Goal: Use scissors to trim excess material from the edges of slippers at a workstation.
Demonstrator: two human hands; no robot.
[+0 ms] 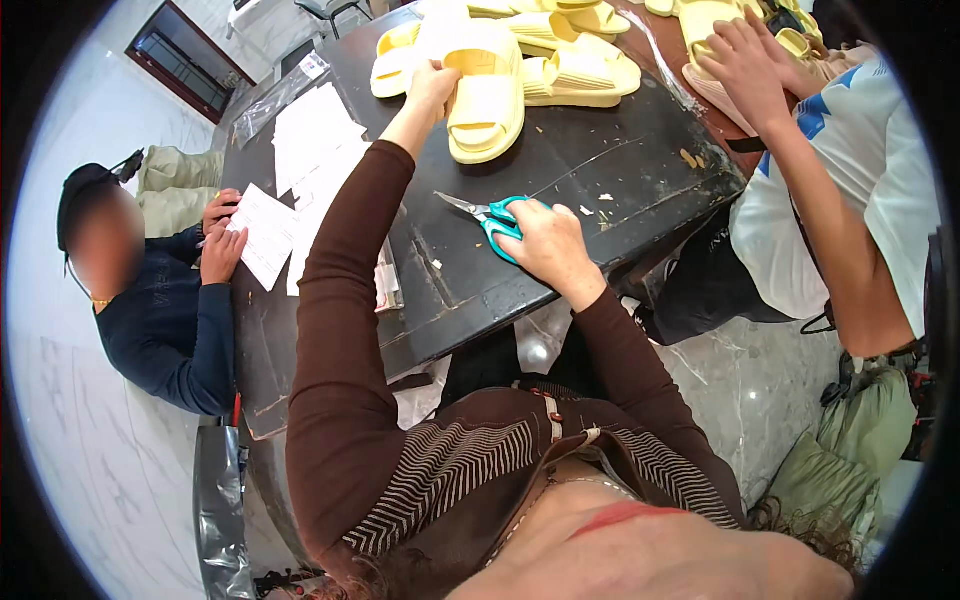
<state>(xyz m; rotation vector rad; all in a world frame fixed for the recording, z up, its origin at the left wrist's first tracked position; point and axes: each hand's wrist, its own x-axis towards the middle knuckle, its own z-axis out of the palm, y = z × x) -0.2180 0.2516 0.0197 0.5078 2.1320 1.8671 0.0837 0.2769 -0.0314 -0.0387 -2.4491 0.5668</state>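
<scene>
Right hand (553,248) is gripping teal-handled scissors (490,228) mid-frame, fingers wrapped about the handles, blades pointing left. Left hand (432,90), fingers curled, is holding a yellow slipper (487,95) by its edge, top centre. More yellow slippers (585,75) are lying just right of it on the dark table (560,160). Far left, a co-worker (165,315) is touching white paper (265,232).

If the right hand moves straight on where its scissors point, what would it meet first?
Probably the left arm's brown sleeve, though the scissors might pass under it; depth is unclear.
</scene>
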